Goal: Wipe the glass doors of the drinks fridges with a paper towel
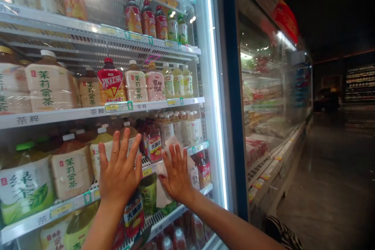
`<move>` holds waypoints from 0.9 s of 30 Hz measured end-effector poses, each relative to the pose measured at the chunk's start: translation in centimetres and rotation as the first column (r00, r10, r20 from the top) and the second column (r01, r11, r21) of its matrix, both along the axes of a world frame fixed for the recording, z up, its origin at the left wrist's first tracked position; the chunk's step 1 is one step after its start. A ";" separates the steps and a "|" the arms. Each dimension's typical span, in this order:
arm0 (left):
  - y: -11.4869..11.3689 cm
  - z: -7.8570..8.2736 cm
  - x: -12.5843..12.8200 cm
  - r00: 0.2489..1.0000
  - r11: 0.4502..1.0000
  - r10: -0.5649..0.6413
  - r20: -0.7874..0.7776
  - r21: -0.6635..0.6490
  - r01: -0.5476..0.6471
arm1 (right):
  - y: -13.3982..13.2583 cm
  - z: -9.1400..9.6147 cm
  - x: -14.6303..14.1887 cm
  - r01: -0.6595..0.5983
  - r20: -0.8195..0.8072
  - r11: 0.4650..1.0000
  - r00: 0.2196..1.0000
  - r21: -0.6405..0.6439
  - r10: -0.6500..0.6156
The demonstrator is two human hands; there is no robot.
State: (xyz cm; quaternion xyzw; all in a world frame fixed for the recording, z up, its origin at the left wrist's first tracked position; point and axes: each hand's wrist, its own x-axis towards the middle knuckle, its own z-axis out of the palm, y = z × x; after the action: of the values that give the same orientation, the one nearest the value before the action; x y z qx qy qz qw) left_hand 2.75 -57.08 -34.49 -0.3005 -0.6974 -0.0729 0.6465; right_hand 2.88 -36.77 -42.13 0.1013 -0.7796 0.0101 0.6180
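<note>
Two bare hands are raised to the glass door [202, 62] of a drinks cooler. The left hand [119, 174] is spread wide, palm to the glass, holding nothing. The right hand [178, 175] lies flat over a pale wipe [162, 197], fingers slightly parted; the wipe, paper or cloth I cannot tell, sits between palm and glass, its edges showing above the fingertips and below the thumb. A narrow gap separates the hands. Glass stretches above both toward the top of the view; rightward, a shorter stretch reaches the lit strip [216, 86] and dark blue frame [234, 93]. Beyond, the aisle floor [316, 191] runs back beside another glass-fronted cooler [272, 121].

Behind the door, a large bottle with a green cap [26, 183] reads 绿茶; bottles with cream labels [48, 86] read 茉莉花茶. A red-labelled bottle [111, 82] shows 冰红茶, a pink one [155, 84] 蜜桃乌龙, and a smaller red one [154, 144] 大冰茶. Shelf edges carry 茶粹; a yellow price tag [147, 172] near the left thumb reads 3.00.
</note>
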 end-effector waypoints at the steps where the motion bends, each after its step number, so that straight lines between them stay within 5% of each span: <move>1: 0.0 0.0 0.0 1.000 1.000 0.004 -0.002 0.002 -0.004 | -0.4 0.1 0.0 0.005 0.006 1.000 1.000 0.022 -0.005; 5: 0.0 0.0 0.1 1.000 1.000 0.013 -0.020 0.006 -0.013 | -1.4 5.5 -0.5 0.070 -0.035 0.993 0.997 -0.096 -0.073; 7: 0.0 0.0 0.1 1.000 1.000 0.019 -0.020 0.002 -0.019 | -1.9 6.7 -0.6 0.068 -0.051 0.987 0.996 -0.148 -0.076; 13: 0.2 -0.1 0.0 0.999 0.999 0.034 -0.014 0.003 -0.034 | -3.0 -1.2 0.1 -0.030 -0.029 1.000 0.999 0.006 0.030; 15: 0.1 -0.1 0.0 0.999 0.999 0.034 -0.016 0.002 -0.034 | -3.0 -0.6 -0.1 -0.028 -0.033 0.999 0.999 0.019 0.029; 20: -0.1 -0.1 0.1 1.000 1.000 0.027 0.002 0.004 -0.027 | -3.4 5.9 -0.7 0.012 -0.036 0.996 0.999 -0.090 -0.015; 22: -0.1 -0.1 0.1 1.000 1.000 0.017 0.011 0.007 -0.018 | -3.7 4.9 -0.5 0.008 -0.026 0.994 1.000 -0.109 -0.010; 25: -0.1 -0.1 0.0 1.000 1.000 -0.008 0.009 0.012 0.008 | -3.9 1.0 0.1 -0.017 -0.008 0.997 1.000 -0.073 0.017; 27: -0.1 -0.1 0.0 1.000 1.000 -0.013 0.011 0.011 0.013 | -3.7 0.4 0.2 -0.027 0.015 0.999 1.000 -0.031 0.027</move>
State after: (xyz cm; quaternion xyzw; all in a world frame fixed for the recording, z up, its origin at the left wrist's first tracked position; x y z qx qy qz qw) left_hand 2.79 -57.15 -34.63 -0.3010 -0.6987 -0.0827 0.6437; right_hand 3.11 -40.47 -41.69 0.1021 -0.7828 0.0314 0.6131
